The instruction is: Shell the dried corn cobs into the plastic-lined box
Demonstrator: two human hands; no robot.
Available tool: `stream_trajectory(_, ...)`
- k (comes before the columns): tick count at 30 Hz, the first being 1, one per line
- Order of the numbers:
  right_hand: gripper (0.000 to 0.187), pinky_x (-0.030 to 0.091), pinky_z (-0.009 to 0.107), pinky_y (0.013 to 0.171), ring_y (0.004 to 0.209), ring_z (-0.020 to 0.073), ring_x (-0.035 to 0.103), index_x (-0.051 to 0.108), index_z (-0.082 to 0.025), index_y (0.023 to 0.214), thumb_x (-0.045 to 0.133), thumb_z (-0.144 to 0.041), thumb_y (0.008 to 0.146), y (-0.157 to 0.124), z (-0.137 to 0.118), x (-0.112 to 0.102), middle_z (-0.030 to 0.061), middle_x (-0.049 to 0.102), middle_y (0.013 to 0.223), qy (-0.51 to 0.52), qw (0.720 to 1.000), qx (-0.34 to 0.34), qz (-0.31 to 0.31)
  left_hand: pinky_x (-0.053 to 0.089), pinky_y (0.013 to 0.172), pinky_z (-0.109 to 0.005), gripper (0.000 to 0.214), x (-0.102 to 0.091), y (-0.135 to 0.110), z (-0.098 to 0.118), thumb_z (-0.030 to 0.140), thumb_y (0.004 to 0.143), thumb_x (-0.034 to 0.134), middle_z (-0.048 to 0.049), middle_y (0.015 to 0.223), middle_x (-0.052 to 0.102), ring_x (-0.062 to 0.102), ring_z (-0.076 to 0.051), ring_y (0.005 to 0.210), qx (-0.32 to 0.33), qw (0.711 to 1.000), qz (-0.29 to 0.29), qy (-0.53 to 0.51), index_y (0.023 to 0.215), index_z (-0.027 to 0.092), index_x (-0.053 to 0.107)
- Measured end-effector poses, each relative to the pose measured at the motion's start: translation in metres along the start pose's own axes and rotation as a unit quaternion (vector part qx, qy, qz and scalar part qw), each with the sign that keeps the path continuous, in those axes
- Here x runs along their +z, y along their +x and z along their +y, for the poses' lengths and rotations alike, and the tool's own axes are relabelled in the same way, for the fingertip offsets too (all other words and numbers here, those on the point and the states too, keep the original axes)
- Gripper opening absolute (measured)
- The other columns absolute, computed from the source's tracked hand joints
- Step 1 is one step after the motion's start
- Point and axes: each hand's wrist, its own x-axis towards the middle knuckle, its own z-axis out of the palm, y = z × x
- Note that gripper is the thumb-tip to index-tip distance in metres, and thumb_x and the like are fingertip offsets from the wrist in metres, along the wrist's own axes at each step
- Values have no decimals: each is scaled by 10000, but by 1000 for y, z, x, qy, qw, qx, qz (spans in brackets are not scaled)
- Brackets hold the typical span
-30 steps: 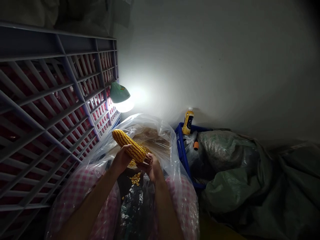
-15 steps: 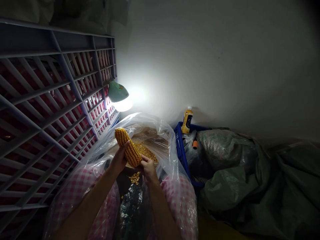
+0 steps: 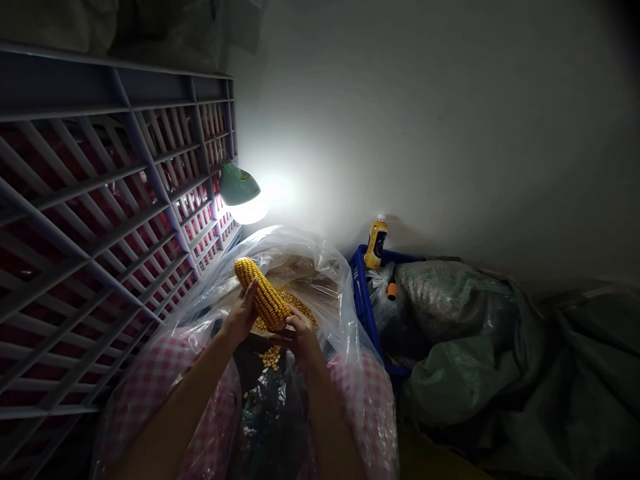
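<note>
A yellow corn cob (image 3: 264,293), covered in kernels, is held tilted over a clear plastic bag (image 3: 327,267). My left hand (image 3: 241,313) is closed around its left side, near the middle. At the cob's lower right end, my right hand (image 3: 301,333) has its fingers closed on the tip. Loose corn kernels (image 3: 300,305) lie in the bag behind the cob. Closer to me, a small heap of kernels (image 3: 271,359) rests on dark plastic between my knees, which are clad in pink checked cloth (image 3: 365,393) under the clear plastic.
A tall slatted plastic crate (image 3: 150,160) stands at the left, with a lit lamp (image 3: 243,190) hanging from it. To the right is a blue basket (image 3: 364,300) holding a yellow-labelled bottle (image 3: 376,241) and bags. Green sheeting (image 3: 470,373) lies beyond, along the wall.
The cob has turned slightly and shifted a little right in view. My right hand's fingers have changed their position at its lower end. The left hand keeps its hold.
</note>
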Motion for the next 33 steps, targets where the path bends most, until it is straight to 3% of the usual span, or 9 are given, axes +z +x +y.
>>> stream_trajectory(4,526,542,287,590,772,173,629,579,-203,1137,587,-245,613,2,3,-1,46,610,1115,-80,995,-51,25,528,608,-237,296,7,-3,3,273,766,648,-13,680,635,616,-149,607,-61,997,36,-22,1032,149,608)
stream_trajectory(8,487,540,301,624,776,172,630,582,-208,1134,578,-287,654,3,3,0,41,626,1085,-33,999,-27,2,521,533,-226,232,8,-7,6,270,763,641,0,636,619,595,-132,539,-45,997,36,-47,952,139,608)
stream_trajectory(12,411,532,301,636,741,176,634,631,-193,1036,584,-265,635,7,6,0,23,668,893,-19,1000,-10,16,510,549,-220,180,5,-7,4,236,704,682,-5,670,619,595,-122,566,-33,999,12,-23,822,129,599)
stream_trajectory(16,362,522,281,632,736,174,627,664,-184,944,552,-222,602,10,11,0,4,660,752,-39,999,-11,13,481,547,-207,240,2,-4,-2,240,639,721,13,687,609,584,-107,582,-4,1000,8,11,817,133,599)
stream_trajectory(22,288,518,273,647,742,164,617,673,-181,841,535,-217,591,8,12,4,4,662,770,-33,999,-8,6,463,524,-210,310,-1,-4,-7,264,602,748,20,671,599,577,-110,572,-2,999,5,50,837,138,588)
stream_trajectory(27,279,520,297,670,757,183,625,651,-185,790,514,-191,546,6,12,7,15,670,777,4,1000,3,22,488,537,-235,243,4,-5,3,259,653,709,-2,667,608,584,-128,563,-24,999,25,24,817,140,576)
stream_trajectory(33,302,527,353,693,754,191,635,624,-193,879,487,-301,632,0,0,3,41,670,828,58,997,44,-23,515,551,-248,153,7,-6,8,243,713,650,-20,680,627,597,-141,574,-15,1000,17,-9,812,140,595)
